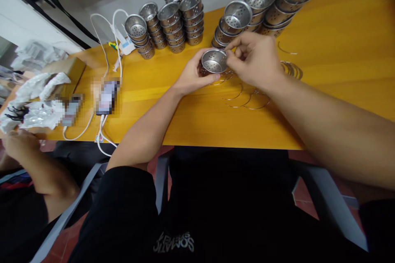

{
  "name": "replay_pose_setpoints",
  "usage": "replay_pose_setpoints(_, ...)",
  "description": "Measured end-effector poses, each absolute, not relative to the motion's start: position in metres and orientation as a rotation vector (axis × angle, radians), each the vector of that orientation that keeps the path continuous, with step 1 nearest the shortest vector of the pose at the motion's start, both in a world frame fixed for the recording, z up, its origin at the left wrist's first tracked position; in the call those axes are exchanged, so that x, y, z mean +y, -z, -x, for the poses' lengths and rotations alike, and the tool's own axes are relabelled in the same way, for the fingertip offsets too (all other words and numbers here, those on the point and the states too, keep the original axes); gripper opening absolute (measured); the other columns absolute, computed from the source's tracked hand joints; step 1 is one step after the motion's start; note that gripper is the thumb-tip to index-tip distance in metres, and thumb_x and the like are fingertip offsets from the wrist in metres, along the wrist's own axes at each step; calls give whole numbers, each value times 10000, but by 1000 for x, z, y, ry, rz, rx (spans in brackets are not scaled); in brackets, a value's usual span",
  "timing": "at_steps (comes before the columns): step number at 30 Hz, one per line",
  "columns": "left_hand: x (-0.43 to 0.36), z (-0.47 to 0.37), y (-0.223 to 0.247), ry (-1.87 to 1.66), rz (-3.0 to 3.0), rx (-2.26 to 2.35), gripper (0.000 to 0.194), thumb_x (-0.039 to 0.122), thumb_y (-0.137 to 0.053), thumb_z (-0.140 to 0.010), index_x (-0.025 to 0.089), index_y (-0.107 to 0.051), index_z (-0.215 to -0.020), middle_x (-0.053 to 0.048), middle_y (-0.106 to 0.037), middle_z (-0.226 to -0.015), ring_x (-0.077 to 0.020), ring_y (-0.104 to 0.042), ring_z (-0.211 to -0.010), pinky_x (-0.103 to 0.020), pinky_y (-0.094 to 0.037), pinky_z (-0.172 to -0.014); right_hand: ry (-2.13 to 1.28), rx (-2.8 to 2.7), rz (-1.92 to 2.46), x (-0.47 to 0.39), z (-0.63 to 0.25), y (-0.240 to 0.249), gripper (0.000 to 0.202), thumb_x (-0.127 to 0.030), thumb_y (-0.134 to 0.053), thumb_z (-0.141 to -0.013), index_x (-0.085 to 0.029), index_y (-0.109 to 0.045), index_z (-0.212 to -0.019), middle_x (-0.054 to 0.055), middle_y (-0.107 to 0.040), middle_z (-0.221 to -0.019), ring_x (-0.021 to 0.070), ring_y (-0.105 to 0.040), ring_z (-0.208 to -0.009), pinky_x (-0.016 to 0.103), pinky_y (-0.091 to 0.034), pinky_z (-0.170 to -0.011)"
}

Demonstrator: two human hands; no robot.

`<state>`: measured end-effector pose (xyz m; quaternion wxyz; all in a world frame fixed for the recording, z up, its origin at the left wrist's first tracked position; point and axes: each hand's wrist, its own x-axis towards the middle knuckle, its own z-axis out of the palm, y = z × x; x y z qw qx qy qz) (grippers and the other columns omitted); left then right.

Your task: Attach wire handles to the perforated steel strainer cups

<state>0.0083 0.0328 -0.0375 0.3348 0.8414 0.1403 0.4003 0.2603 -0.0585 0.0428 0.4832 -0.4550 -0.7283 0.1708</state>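
Presently the perforated cup (214, 61) sits over the table (142, 102), left hand (195, 74) curled around it, right hand (257, 59) with fingertips pressed together at its right rim; slack left fingers could drop it, a jerk topple the far cup stack (236, 18).

"How many cup stacks (171, 28)?"
"Eight; five in one bunch, three in the other; and one cup (214, 61) by itself."
"Phones (107, 98)?"
"Two; hands make three: one left hand (194, 74), one right hand (257, 55), one neighbour's hand (21, 144); the bent wires (293, 70) overlap, so I can't count those."
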Motion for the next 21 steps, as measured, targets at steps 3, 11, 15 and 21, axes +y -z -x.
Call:
replay_pose_setpoints(3,32,-9,37,-1065,-2182,397,1073,930,-765,-1036,217,-404,-1754,-158,-633,-1656,-346,-736,-1541,-666,-549,-1410,-421,-1773,1074,-58,-260,-41,193,-496,-883,-1142,-312,-835,-1115,22,-741,-824,238,-661,-697,457,-645,-705)
replay_pose_setpoints(11,26,-9,32,-986,-2229,552,1101,960,-735,-1031,210,-421,-1771,-193,-639,-1687,-353,-741,-1567,-626,-592,-1376,-477,-1746,1038,-56,-258,-39,241,-538,-923,-1124,-329,-819,-1063,18,-699,-799,238,-606,-672,504,-641,-730)
replay_pose_setpoints(15,18,-7,24,-953,-2265,574,1089,908,-771,-1040,204,-407,-1788,-196,-622,-1711,-373,-711,-1616,-630,-565,-1403,-495,-1725,1028,-56,-257,-38,219,-567,-925,-1120,-378,-819,-1093,10,-714,-812,262,-647,-720,512,-657,-746)
replay_pose_setpoints(21,2,-12,8,-923,-2240,692,1147,843,-957,-942,196,-460,-1749,-195,-653,-1681,-411,-673,-1636,-628,-461,-1491,-496,-1740,1000,-62,-246,-42,125,-422,-949,-1102,-352,-845,-1102,-9,-674,-768,240,-643,-718,506,-673,-866)
